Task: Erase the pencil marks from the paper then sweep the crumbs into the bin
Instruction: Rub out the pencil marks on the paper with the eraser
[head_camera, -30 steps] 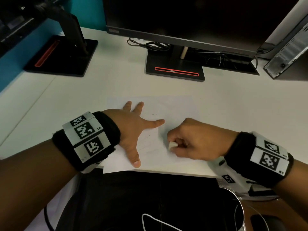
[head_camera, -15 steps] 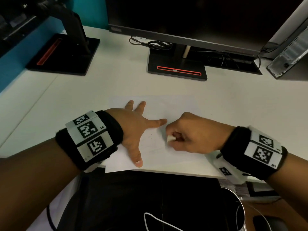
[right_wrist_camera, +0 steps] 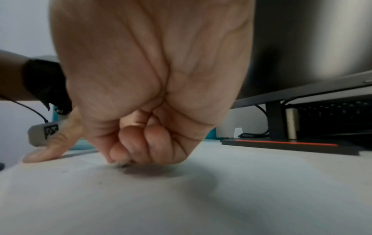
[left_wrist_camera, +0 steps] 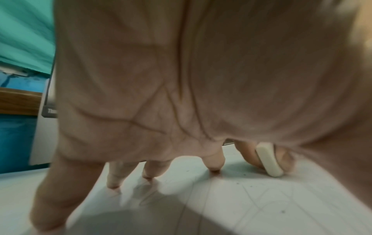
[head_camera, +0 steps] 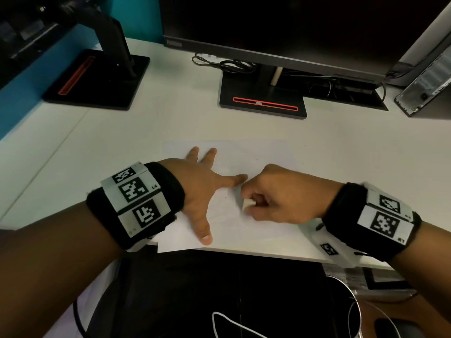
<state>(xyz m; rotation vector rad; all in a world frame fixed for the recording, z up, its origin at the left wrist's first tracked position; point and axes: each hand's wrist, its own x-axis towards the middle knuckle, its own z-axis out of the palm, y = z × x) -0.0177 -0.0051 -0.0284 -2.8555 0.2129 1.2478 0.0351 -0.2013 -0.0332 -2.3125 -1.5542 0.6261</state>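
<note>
I'm working my right hand (head_camera: 280, 195), gripping the small white eraser (head_camera: 247, 204), up the white paper sheet (head_camera: 256, 230) toward my flat, spread left hand (head_camera: 202, 184); erasing is unfinished.

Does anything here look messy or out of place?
Only slightly: the paper juts past the desk's front edge beside the left hand, and dark crumbs speckle it near the eraser.

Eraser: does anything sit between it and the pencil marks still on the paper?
Nothing visible. The right hand pinches the eraser, whose tip meets the paper; faint pencil marks lie uncovered beside it.
</note>
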